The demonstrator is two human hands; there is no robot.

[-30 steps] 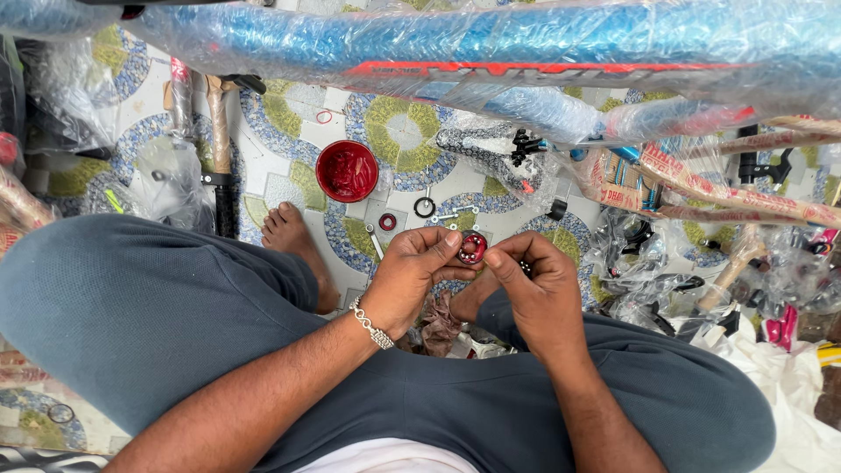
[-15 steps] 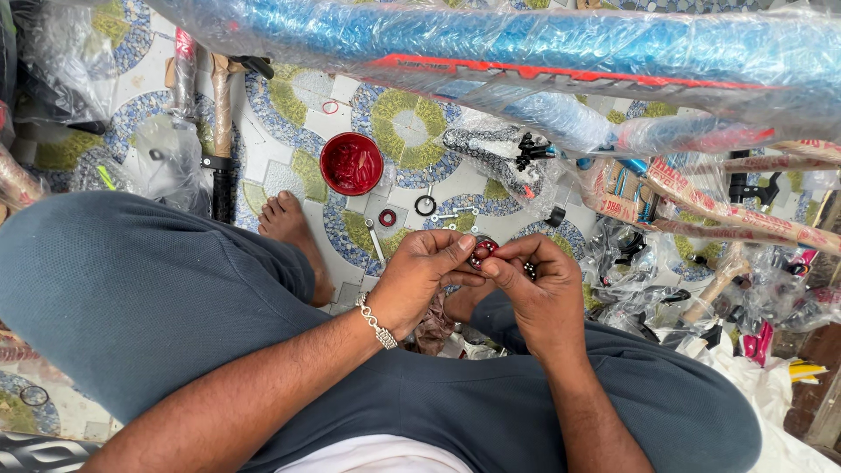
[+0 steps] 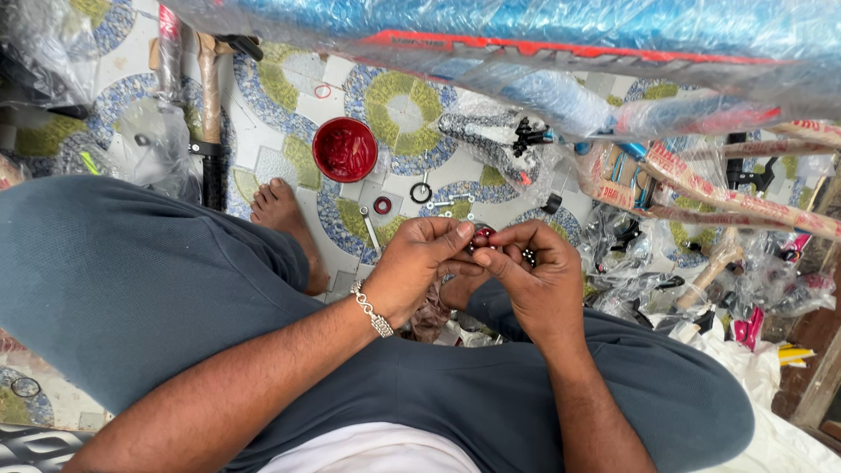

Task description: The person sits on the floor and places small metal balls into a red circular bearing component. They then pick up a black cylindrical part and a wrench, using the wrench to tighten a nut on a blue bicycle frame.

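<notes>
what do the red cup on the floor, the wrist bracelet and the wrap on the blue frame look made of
Red cup: likely plastic, its inside smeared with glossy red paste, perhaps grease. Bracelet on the left hand: silvery linked metal, by its shine. Wrap: clear thin plastic film, crinkled and glinting, with the blue frame showing through.

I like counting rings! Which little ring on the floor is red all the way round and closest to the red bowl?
The thin red ring on the white tile just above the red bowl. The black ring and thicker red-and-dark ring lie below it.

Both hands together above the lap, left hand [image 3: 419, 267] and right hand [image 3: 533, 280] fingertips pinched, nearly touching.
</notes>
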